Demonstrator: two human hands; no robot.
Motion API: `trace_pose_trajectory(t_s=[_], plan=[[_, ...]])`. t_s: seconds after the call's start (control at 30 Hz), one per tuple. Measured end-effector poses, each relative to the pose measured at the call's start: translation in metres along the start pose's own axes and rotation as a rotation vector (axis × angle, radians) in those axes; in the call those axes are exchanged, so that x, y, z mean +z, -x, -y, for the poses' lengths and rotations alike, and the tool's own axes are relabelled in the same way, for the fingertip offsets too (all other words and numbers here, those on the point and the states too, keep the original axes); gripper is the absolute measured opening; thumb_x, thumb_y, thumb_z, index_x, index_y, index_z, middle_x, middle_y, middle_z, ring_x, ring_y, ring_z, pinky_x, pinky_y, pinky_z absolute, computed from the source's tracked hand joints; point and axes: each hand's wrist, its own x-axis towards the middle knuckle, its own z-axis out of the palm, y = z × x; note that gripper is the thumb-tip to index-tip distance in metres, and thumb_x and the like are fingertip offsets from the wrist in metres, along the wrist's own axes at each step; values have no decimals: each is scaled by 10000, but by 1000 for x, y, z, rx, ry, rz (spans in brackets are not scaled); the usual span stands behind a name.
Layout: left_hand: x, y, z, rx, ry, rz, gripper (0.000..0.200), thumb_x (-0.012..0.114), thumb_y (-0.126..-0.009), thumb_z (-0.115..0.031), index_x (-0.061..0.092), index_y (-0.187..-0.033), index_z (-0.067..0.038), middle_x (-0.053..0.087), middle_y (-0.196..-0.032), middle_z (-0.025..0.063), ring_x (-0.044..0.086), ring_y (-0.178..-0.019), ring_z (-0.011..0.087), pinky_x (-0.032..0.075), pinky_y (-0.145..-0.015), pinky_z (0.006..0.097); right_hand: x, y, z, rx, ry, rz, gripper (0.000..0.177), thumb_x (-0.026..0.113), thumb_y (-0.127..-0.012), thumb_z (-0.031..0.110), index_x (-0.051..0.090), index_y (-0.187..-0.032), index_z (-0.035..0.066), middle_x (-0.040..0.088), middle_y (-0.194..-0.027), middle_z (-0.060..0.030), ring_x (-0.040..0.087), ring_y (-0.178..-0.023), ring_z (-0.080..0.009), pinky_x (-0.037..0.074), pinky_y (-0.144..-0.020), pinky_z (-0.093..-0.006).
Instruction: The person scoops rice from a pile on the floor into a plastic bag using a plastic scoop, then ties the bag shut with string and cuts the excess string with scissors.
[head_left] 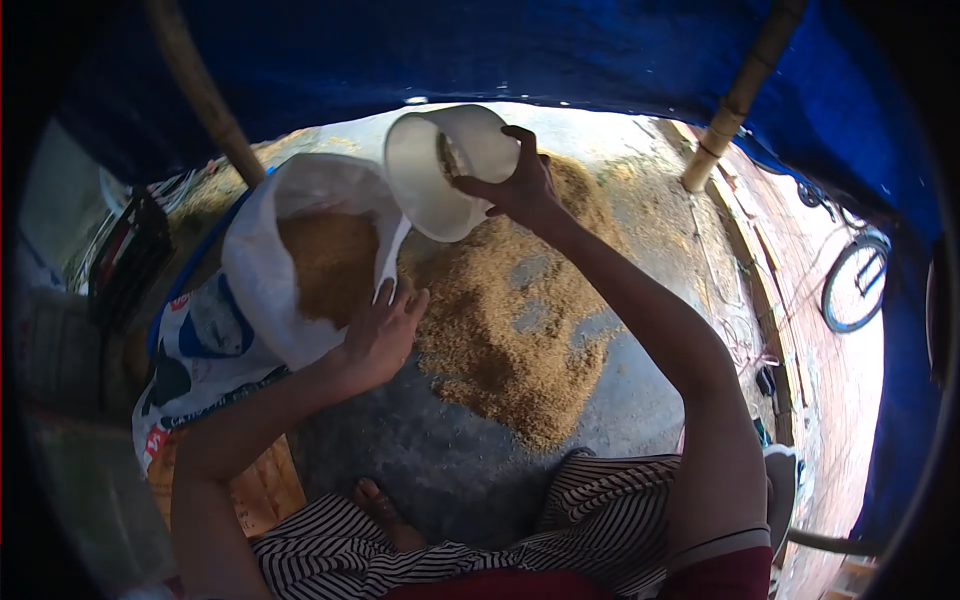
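My right hand (515, 185) grips the rim of a white plastic bucket (425, 180), held tilted above the floor with its mouth towards me. A little loose material clings inside it. At the near right edge of an open white sack (250, 250), my left hand (382, 335) has its fingers on the rim. Inside the sack lies brown, grain-like material (330, 260). A spread heap of golden-brown grain or husks (520, 320) covers the grey floor to the right of the sack, below the bucket.
A printed sack (205, 345) lies against the white one, near a dark crate (130, 250). Bamboo poles (735, 110) and a blue tarpaulin (480, 55) stand overhead and ahead. A bicycle wheel (857, 283) shows at right. My foot (385, 510) is on the floor below.
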Motion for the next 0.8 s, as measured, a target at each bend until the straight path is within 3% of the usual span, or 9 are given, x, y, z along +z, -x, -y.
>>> trace_pose_trajectory(t_s=[0.07, 0.13, 0.17, 0.23, 0.3, 0.4, 0.53, 0.6, 0.8], plan=[[4, -18, -16, 30, 270, 113, 661, 585, -775, -151, 274, -1340, -8, 344, -1289, 244, 374, -1180, 373, 334, -961, 454, -32, -10, -36, 166, -17, -141, 974, 821, -559, 355, 234, -1281, 66, 366, -1137, -244, 438, -1093, -307, 563, -448, -238], [29, -41, -25, 119, 330, 132, 744, 597, -760, -195, 208, -1369, -16, 299, -1331, 267, 384, -1161, 409, 360, -942, 463, -64, -11, -67, 264, 88, -270, 1012, 828, -537, 372, 221, -1293, 82, 357, -1144, -248, 497, -1014, -308, 549, -411, -209], [38, -52, -29, 85, 458, 237, 840, 630, -749, -236, 123, -1383, -25, 254, -1357, 269, 325, -1208, 420, 333, -976, 459, -83, -7, -81, 314, 103, -282, 1019, 831, -529, 370, 216, -1302, 120, 310, -1159, -263, 535, -926, -346, 575, -499, -307], [65, -75, -36, 60, 580, 344, 943, 664, -737, -278, 37, -1398, -34, 208, -1383, 272, 267, -1254, 431, 306, -1010, 454, -108, -4, -133, 290, 333, -382, 1017, 836, -520, 356, 219, -1298, 137, 295, -1157, -264, 538, -902, -368, 564, -572, -368], [112, -98, -34, -229, 490, 439, 1202, 756, -644, -384, -138, -1381, -64, 37, -1424, 286, 115, -1317, 430, 232, -1048, 485, -132, 0, -168, 265, 563, -480, 1015, 840, -510, 342, 222, -1294, 155, 281, -1156, -264, 541, -878, -389, 553, -645, -430], [193, -115, -15, -166, 767, 252, 1352, 811, -551, -439, -210, -1361, -80, -116, -1414, 299, 11, -1328, 435, 171, -1047, 546, -158, 19, -199, 319, 685, -490, 1013, 835, -491, 387, 245, -1289, 182, 291, -1122, -256, 522, -838, -402, 485, -658, -501], [213, -116, -45, -300, 711, 306, 1426, 833, -459, -487, -176, -1372, -64, -127, -1397, 330, -4, -1308, 483, 129, -1025, 600, -171, 20, -243, 197, 833, -518, 993, 844, -481, 338, 259, -1274, 218, 282, -1115, -255, 542, -778, -416, 500, -641, -489], [194, -114, -68, -444, 438, 562, 1444, 826, -431, -523, -152, -1376, -41, -143, -1388, 339, -28, -1294, 513, 106, -1016, 616, -170, 14, -254, 264, 815, -495, 990, 846, -490, 299, 253, -1278, 214, 269, -1140, -264, 546, -788, -422, 506, -631, -483], [227, -127, -64, -447, 396, 612, 1456, 809, -415, -567, -155, -1380, -57, -190, -1370, 349, -69, -1280, 531, 44, -987, 664, -142, 5, -280, 273, 863, -326, 989, 838, -492, 229, 269, -1300, 189, 196, -1248, -305, 574, -787, -424, 540, -610, -449]])
